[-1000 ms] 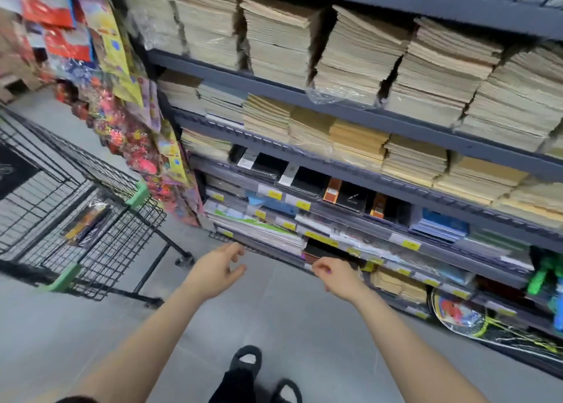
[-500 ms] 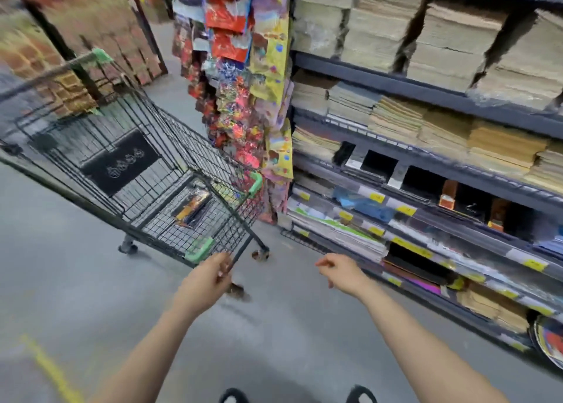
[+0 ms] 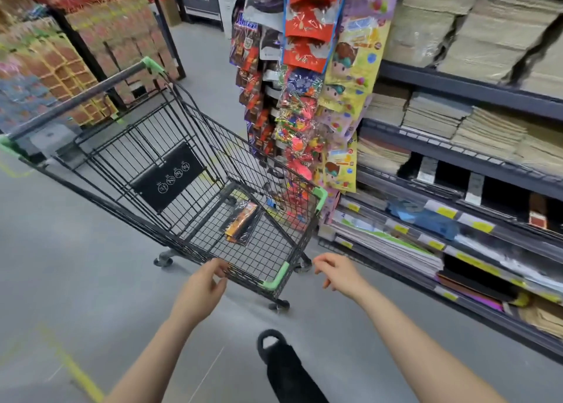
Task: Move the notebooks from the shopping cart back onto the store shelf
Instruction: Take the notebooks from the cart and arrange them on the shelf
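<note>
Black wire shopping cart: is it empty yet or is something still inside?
Not empty. One flat orange and black plastic-wrapped pack lies on the floor of the black wire shopping cart; neither the left hand nor the right hand holds anything.

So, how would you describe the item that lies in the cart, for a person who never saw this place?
Find the black wire shopping cart with green corner guards, standing in the aisle beside the shelves. On its mesh floor, toward the near end, lies one flat packet. It is orange and black in clear wrapping, the only item in the basket.
</note>
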`<control>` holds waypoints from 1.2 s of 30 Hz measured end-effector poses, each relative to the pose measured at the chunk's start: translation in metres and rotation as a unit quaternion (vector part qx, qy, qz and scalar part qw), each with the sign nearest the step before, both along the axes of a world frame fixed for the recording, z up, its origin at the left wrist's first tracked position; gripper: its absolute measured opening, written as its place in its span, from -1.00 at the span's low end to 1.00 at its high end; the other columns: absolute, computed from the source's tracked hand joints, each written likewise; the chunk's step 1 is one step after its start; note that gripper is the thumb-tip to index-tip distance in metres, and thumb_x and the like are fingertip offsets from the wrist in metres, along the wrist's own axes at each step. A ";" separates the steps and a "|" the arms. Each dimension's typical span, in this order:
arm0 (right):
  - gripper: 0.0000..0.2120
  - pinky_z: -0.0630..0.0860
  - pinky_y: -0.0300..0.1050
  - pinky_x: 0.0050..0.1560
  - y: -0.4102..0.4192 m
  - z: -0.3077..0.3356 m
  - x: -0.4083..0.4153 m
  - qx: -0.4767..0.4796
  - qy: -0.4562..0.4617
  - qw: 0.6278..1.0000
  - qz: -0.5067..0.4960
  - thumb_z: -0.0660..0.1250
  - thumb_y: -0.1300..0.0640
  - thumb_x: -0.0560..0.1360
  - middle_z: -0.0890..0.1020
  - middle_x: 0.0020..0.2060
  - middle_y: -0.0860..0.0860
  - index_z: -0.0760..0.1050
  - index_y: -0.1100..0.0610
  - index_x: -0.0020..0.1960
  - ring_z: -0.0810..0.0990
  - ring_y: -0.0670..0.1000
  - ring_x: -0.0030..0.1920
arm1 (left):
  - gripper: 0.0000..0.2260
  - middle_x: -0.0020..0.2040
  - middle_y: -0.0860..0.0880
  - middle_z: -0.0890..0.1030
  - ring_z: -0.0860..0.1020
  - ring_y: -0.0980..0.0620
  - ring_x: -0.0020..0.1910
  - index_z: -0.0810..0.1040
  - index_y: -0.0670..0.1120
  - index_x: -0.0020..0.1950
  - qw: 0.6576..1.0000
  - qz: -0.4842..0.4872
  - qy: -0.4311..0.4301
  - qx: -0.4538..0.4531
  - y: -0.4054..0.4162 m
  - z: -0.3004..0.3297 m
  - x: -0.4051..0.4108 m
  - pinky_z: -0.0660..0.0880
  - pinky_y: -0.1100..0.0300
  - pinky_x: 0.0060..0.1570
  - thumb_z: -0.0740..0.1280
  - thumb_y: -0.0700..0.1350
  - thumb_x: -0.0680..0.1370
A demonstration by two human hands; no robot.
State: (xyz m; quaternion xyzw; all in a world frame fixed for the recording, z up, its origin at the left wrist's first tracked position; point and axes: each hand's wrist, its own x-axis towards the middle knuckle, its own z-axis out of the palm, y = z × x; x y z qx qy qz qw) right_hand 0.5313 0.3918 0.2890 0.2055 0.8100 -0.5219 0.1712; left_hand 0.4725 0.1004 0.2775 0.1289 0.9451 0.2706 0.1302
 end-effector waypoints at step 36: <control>-0.70 0.38 -0.31 0.02 -0.179 -0.312 -0.329 0.018 -0.226 0.933 -0.278 0.30 0.18 0.51 0.57 0.05 0.08 0.43 0.20 0.22 0.52 -0.02 -0.03 | -0.53 0.26 -0.04 0.47 0.49 0.02 0.12 0.36 -0.09 0.33 0.950 -0.111 -0.281 -0.077 -0.031 -0.312 -0.409 0.42 0.16 0.21 0.34 0.06 0.50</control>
